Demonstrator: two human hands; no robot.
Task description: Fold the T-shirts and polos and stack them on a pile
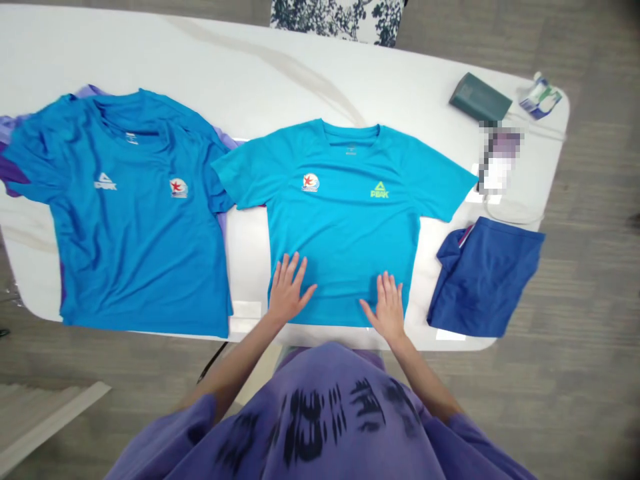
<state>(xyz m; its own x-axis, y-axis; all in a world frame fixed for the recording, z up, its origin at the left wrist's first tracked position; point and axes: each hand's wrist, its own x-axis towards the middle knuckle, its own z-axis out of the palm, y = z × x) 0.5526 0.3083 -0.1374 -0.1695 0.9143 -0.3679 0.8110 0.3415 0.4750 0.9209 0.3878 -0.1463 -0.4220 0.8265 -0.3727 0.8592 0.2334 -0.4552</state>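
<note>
A turquoise T-shirt [345,233] lies spread flat, front side up, with its collar pointing away from me and both sleeves stretched out. A round emblem and a yellow-green PEAK logo mark its chest. My left hand [291,288] rests flat on its lower left part, fingers spread. On the lower right part lies my right hand [388,303], palm down and open, thumb pointing inward. Neither hand grips the fabric. To the left, a darker blue T-shirt [140,247] is spread over purple garments [13,163], its left sleeve partly under the turquoise one's sleeve.
At the right on the white table [200,67] lies a folded navy garment [493,280]. Beyond it are a partly pixelated phone [500,163] with a cable, a dark green box-shaped object [480,97] and a small white-green pack [541,98]. A patterned chair [340,20] stands behind the table.
</note>
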